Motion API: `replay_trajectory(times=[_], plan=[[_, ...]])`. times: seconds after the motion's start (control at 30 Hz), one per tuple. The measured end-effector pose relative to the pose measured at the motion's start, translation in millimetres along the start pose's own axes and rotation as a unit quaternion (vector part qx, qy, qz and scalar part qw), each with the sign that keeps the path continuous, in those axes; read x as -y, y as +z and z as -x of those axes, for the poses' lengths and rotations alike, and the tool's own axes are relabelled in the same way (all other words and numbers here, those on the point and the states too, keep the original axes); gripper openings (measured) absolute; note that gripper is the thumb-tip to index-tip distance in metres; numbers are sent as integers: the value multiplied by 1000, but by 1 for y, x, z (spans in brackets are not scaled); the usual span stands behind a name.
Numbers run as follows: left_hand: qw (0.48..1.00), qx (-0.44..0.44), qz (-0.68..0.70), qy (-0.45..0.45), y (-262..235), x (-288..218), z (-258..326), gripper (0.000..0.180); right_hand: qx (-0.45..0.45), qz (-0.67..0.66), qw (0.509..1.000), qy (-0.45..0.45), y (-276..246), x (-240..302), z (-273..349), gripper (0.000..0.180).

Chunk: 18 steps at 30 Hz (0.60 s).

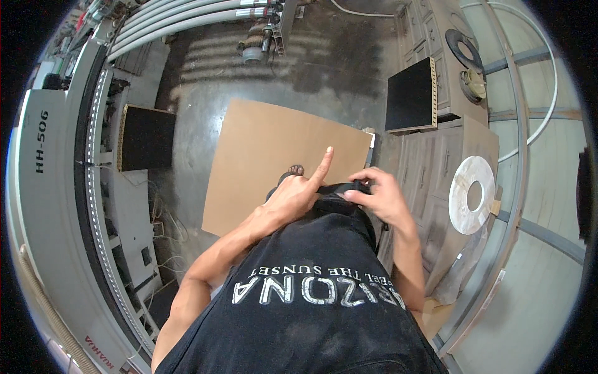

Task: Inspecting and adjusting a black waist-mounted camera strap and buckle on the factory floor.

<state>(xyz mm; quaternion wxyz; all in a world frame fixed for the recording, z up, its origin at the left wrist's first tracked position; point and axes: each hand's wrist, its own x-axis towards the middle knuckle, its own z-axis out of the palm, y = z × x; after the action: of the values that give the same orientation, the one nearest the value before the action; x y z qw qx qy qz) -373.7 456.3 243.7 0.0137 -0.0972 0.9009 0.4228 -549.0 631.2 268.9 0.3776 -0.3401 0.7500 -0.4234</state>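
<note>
At my waist, my left hand [300, 194] has its index finger stretched out forward; the other fingers are bent and mostly hidden under the palm. It holds nothing that I can see. My right hand [381, 194] is beside it, thumb and fingers closed around a fold of black cloth [336, 189] at the front of my clothes. Whether a pocket or a small item lies inside that fold is hidden. Below both hands hangs my black T-shirt [299, 262] with pale print. A large brown board [274, 140] lies flat on the floor, and a sandalled foot [296, 169] shows over it.
A long pale machine [47, 187] runs along the left, with a black-faced panel [147, 138] against it. On the right stand grey wooden drawer fronts [423, 165], another black panel [410, 96] and a white ring-shaped disc [461, 193]. Metal rollers [193, 22] are at the far left.
</note>
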Motion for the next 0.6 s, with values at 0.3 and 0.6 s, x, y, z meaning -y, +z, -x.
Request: replay_trajectory(times=[0.3,0.6], plan=[[985,132,66,-87,-17,4,-8,68,80,-95,982,143,-50,5,5,30],[876,362,316,-46,3,14,-88,46,102,-81,980,148,-48,10,-6,33]])
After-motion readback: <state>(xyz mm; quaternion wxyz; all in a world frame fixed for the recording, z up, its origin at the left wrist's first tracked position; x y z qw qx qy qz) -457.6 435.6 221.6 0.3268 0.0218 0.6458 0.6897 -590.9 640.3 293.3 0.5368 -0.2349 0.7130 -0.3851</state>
